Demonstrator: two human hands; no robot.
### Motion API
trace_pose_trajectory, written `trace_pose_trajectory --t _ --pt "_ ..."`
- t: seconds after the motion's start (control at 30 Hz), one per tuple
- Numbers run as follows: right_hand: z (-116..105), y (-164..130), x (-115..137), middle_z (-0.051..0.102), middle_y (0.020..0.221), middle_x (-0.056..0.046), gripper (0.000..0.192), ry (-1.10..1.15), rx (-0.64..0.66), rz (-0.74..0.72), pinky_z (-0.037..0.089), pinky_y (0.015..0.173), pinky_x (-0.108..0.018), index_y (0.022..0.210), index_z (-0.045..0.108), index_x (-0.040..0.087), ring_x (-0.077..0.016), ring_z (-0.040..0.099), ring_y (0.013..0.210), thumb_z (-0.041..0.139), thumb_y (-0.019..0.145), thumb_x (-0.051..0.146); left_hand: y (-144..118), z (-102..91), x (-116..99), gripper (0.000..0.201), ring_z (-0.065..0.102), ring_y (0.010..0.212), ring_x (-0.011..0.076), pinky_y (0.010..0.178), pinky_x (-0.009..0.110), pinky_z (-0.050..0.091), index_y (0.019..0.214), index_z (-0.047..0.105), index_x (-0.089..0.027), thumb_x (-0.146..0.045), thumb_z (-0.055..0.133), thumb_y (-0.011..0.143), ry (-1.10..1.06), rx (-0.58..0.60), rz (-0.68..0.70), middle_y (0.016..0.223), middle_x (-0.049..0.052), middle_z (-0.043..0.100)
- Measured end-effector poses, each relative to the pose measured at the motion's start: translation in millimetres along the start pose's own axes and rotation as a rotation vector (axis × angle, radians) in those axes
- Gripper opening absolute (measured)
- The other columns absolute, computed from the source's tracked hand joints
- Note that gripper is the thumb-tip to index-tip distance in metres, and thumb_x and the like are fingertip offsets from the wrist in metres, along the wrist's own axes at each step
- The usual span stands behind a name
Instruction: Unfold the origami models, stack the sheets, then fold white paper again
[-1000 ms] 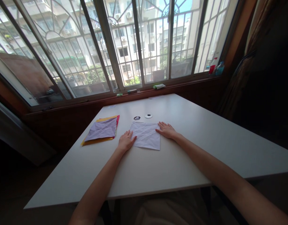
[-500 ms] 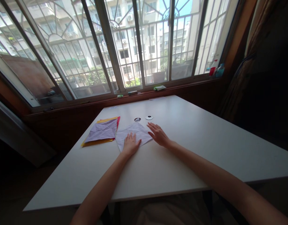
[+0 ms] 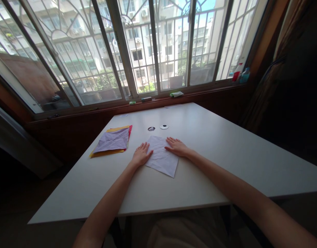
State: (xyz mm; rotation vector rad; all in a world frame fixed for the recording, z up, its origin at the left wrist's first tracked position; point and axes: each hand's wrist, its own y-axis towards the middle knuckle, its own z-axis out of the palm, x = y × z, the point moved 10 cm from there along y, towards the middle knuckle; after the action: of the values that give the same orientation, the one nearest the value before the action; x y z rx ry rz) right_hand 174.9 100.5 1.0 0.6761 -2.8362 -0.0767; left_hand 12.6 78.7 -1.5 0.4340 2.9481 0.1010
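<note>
White paper sheet (image 3: 161,158): creased, lying flat on the bench (image 3: 212,151), roughly midway between the left and right edges and nearer the far edge than the near one. Left hand (image 3: 141,155): fingers extended, palm down, pressing the sheet's left edge, gripping nothing. Right hand (image 3: 177,147): likewise spread flat, resting on the sheet's upper right corner, gripping nothing. Stack of coloured papers (image 3: 112,141): lilac sheet on top, yellow and red beneath, lying just left of the white sheet near the bench's left edge. 2 small round objects (image 3: 157,127): beyond the sheet, toward the far edge
</note>
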Motion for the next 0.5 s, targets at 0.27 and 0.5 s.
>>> trace_pose_trajectory --t 0.27,0.5 --pt "-20.7 -1.8 -56.6 0.037 0.138 -0.014 0.055 -0.014 -0.108 0.223 0.024 0.105 -0.040 0.129 0.040 0.012 -0.0246 0.031 0.129 0.036 0.086 0.046 1.4 -17.4 26.8 0.069 0.034 0.127 0.0255 0.105 0.037 0.026 0.133 0.031 -0.005 -0.047 0.046 0.081 -0.146 -0.143 -0.099 0.135 0.019 0.039" --pt "-23.6 2.0 -57.9 0.048 0.129 -0.013 0.044 0.011 -0.180 0.188 0.032 0.099 -0.035 0.120 0.048 0.014 -0.0226 0.043 0.120 0.043 0.084 0.039 0.5 -39.6 39.0 0.046 0.056 0.102 0.0225 0.092 0.034 0.041 0.105 0.062 -0.019 -0.033 0.070 0.062 -0.782 -0.297 -0.089 0.108 0.008 0.062"
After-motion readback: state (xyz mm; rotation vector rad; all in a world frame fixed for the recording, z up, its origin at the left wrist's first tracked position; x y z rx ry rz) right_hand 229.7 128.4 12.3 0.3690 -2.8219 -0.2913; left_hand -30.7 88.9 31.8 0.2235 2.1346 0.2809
